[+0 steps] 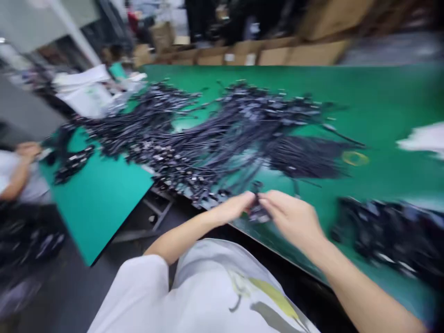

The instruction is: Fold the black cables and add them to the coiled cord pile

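While blur softens most edges, both hands grip a small dark bundle point(258, 213) at the green counter's point(391, 101) near edge.

L hand point(237, 208) & R hand point(293, 217) meet fingertip to fingertip, each grip closed on the bundle btwn them; fingers cover much of it, so its ends & exact make can't be told. Just beyond: a tangled pile of thin black cables point(222, 125) w/ small shiny ends, type too blurred to read. Straighter, flatter cable bunch point(305, 159) lies at its R side, near a thin yellow ring point(355, 158). Far R, a lumpy dark heap point(391, 236) & a white item point(425, 138), both cut off by frame. Far L, a co-worker's hand point(29, 150), rest of person mostly out of view, by a smooth teal board point(104, 203). Cardboard boxes point(312, 53) smear along the back.
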### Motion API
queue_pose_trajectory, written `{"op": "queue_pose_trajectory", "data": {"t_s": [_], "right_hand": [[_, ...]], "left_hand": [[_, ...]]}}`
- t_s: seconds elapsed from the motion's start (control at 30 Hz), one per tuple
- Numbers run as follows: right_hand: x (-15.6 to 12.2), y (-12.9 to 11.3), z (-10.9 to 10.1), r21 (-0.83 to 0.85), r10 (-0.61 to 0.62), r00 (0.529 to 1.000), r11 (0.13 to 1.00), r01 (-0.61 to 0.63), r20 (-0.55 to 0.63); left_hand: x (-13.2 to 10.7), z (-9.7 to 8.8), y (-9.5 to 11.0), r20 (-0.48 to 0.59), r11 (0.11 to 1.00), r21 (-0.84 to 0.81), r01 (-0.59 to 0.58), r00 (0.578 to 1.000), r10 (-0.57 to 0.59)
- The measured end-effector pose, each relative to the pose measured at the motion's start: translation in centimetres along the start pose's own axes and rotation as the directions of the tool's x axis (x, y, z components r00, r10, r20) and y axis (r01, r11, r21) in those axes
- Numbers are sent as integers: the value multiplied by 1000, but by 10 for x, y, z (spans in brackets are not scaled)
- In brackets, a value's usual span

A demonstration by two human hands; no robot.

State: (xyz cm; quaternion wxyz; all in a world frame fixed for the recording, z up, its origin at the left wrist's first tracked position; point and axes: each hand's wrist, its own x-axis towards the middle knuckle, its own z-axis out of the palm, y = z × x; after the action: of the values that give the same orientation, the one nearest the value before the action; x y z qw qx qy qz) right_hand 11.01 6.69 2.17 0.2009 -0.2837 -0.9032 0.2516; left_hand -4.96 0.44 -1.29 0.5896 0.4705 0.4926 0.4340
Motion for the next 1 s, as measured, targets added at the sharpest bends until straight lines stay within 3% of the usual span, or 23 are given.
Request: {"op": "queue_pose_trajectory", "data": {"t_s": [0.07,0.13,0.2,0.27,0.37,0.4,0.47,0.53,0.6,0.67,0.73,0.8,0.83,0.87,0.93,1.0], "right_hand": [[-1,3,11,191,30,998,981,-39,50],[1,9,21,398,106,990,908,-133,89],[-1,13,27,549,207,967,797,-253,146],[-8,14,27,569,246,953,765,-302,175],[-24,10,16,258,186,981,947,-192,48],[-29,7,11,95,139,990,986,-136,-28],[-38,2,1,-196,17,986,979,-50,-165],[-42,0,-4,-380,-89,970,925,-3,-225],[-45,7,-2,-477,-108,976,879,5,-190],[-50,21,-2,-496,-58,993,868,1,-100],[-64,39,-12,-459,1,998,888,-33,-69],[-85,55,-35,-417,58,972,896,-151,-226],[-99,63,-51,-407,89,924,879,-248,-371],[-113,72,-71,-398,112,839,842,-365,-532],[-142,92,-114,-371,102,595,696,-615,-797],[-171,115,-156,-289,64,375,521,-803,-925]], "left_hand": [[3,-6,-2,-10,987,-95,-131,991,131],[5,-9,-1,13,975,-66,-210,977,211],[6,-4,1,1,973,-66,-223,975,224],[11,5,0,-47,976,-103,-189,982,185],[22,13,-3,-162,985,-47,-167,974,158],[25,15,-4,-197,987,39,-158,967,163],[29,17,-4,-217,942,310,-128,955,201],[30,19,-5,-138,789,599,-133,954,266],[30,21,-4,22,606,765,-216,950,311],[31,21,-2,222,477,807,-350,927,303],[31,16,-2,356,385,805,-451,887,295],[29,4,-6,363,302,838,-454,878,313],[27,-3,-10,343,260,864,-431,882,322],[25,-11,-15,332,218,885,-412,885,325],[21,-26,-28,366,128,899,-419,879,305],[17,-37,-36,420,49,892,-450,864,277]]}}
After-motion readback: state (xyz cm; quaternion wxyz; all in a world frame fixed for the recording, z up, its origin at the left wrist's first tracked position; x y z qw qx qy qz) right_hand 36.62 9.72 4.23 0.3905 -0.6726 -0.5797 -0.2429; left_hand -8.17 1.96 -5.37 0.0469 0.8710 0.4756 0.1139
